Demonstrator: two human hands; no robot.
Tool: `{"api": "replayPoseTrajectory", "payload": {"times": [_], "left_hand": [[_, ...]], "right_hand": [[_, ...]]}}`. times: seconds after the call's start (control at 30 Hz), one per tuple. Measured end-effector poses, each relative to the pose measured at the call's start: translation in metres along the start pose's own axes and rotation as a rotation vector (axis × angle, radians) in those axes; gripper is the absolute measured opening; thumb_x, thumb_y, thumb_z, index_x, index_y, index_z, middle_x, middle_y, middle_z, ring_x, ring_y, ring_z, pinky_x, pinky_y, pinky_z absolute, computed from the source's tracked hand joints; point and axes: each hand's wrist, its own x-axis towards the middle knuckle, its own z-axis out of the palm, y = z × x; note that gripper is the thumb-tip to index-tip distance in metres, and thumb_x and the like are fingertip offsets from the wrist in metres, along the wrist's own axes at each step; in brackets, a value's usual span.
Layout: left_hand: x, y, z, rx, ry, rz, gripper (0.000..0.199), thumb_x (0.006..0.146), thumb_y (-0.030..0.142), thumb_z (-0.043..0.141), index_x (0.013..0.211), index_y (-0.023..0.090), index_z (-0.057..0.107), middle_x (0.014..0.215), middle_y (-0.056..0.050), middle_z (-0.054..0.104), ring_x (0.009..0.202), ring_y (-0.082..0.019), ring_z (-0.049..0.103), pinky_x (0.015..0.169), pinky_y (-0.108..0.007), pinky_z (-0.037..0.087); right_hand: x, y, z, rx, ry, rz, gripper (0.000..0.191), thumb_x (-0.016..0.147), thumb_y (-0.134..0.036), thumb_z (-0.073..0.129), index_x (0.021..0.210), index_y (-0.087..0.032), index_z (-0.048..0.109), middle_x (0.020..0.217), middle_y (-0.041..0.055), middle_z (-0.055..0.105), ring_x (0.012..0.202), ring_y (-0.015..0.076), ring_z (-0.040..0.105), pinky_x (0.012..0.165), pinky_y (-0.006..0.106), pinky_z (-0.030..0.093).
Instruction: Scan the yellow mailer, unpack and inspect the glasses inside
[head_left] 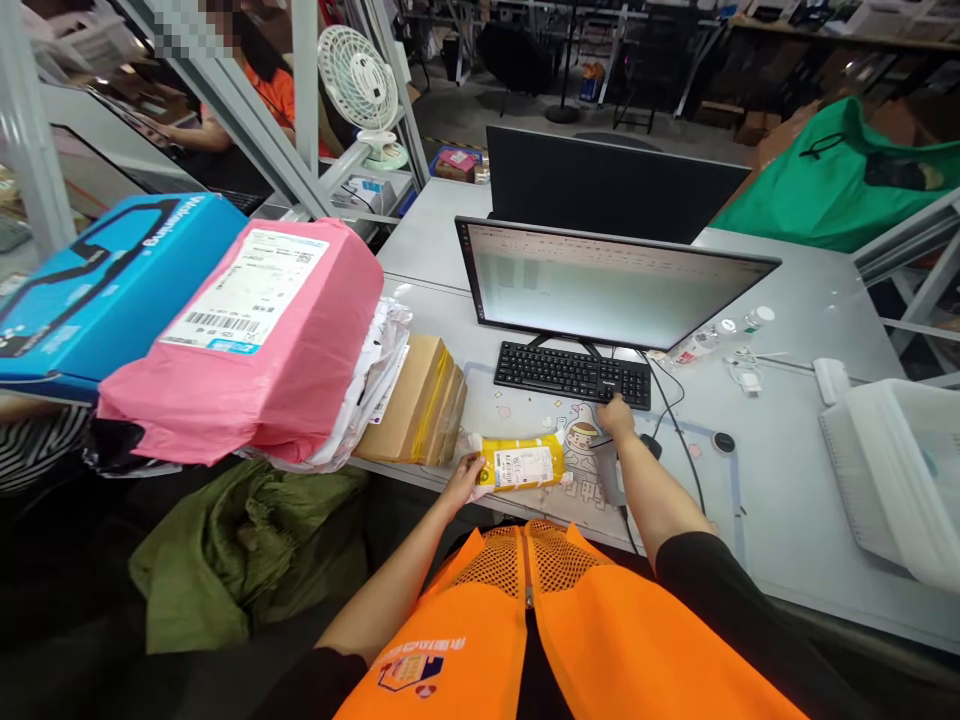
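Note:
A yellow package (pixel 525 464) with a white label lies on a patterned desk mat. My left hand (pixel 463 480) grips its left end, thumb on top. My right hand (pixel 616 416) rests at the front edge of the black keyboard (pixel 555 370), near its right part; how its fingers lie is too small to tell. Behind the keyboard stands a lit monitor (pixel 600 285). The black mouse (pixel 650 446) sits just to the right of my right wrist. Left of the package stand brown cardboard boxes (pixel 409 405), strapped with yellow tape.
A pink parcel (pixel 300 330) and a blue box (pixel 127 270) are piled at the left. Bottles (pixel 750 322) and a white plastic bin (pixel 885 480) stand at the right. Cables run across the mat. A person in orange (pixel 270 95) is at the upper left.

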Motion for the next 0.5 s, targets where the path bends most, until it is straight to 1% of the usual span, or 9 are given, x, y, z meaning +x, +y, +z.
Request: {"api": "replayPoseTrajectory", "payload": {"times": [0.13,0.23,0.5], "left_hand": [[-0.003,0.002,0.000,0.017,-0.008,0.012,0.052,0.087,0.060,0.088,0.114,0.020,0.070,0.111,-0.012,0.084,0.116,-0.032,0.080,0.105,-0.046,0.063],[-0.005,0.001,0.000,0.016,-0.011,0.017,0.054,0.086,0.060,0.088,0.116,0.019,0.069,0.112,-0.012,0.083,0.115,-0.032,0.080,0.107,-0.047,0.062],[-0.003,-0.004,0.000,-0.001,-0.004,0.012,0.052,0.086,0.059,0.087,0.113,0.020,0.066,0.114,-0.013,0.083,0.116,-0.032,0.080,0.106,-0.045,0.062]], "right_hand": [[0.008,-0.001,-0.005,-0.025,-0.025,-0.036,0.059,0.104,-0.060,0.064,0.146,-0.018,0.062,0.139,0.0133,0.068,0.122,0.0258,0.068,0.109,0.051,0.057],[0.009,0.000,-0.008,-0.049,-0.043,-0.065,0.061,0.104,-0.061,0.063,0.147,-0.018,0.062,0.141,0.0140,0.068,0.126,0.0267,0.068,0.113,0.053,0.055],[-0.006,0.000,0.000,-0.113,-0.100,-0.122,0.067,0.104,-0.055,0.066,0.160,-0.020,0.054,0.142,0.0148,0.070,0.131,0.0286,0.067,0.118,0.056,0.051]]}}
